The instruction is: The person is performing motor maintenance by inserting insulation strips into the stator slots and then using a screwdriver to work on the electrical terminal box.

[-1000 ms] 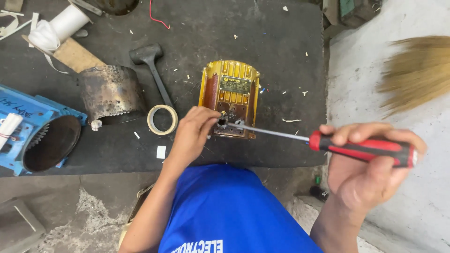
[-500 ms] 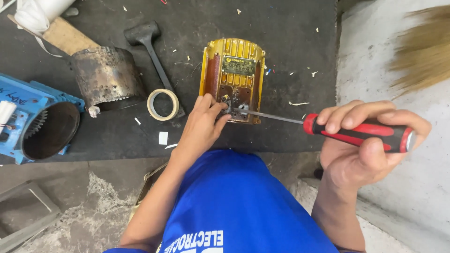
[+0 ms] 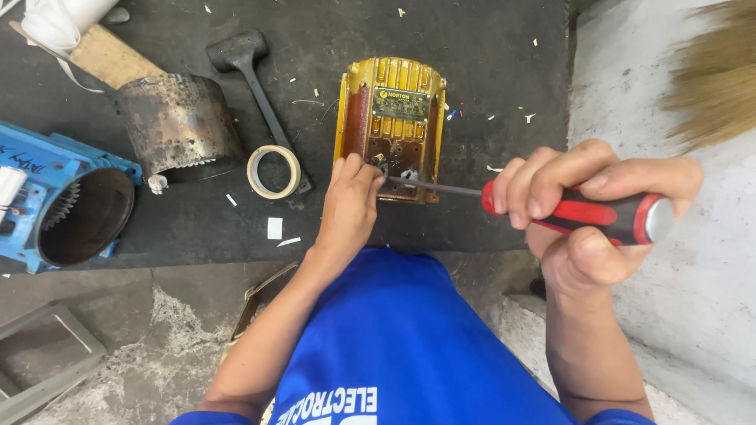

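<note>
Yellow motor (image 3: 391, 126) lies on black mat (image 3: 472, 63), frame centre. L hand (image 3: 347, 206) rests at motor's 6 o'clock edge, fingertips pinched on small part at terminal area; part too small to ID. R hand (image 3: 587, 216), at motor's 4 o'clock, is clenched round red screwdriver (image 3: 583, 214); shaft tip meets terminals beside L fingers. Tape roll (image 3: 274, 171) at motor's 9 o'clock, touching mallet (image 3: 252, 86).

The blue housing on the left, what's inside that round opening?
The blue housing shows a dark, rusty bore that looks hollow, with toothed ribs at its left rim. Its depths are in shadow, so the far end cannot be seen.
</note>
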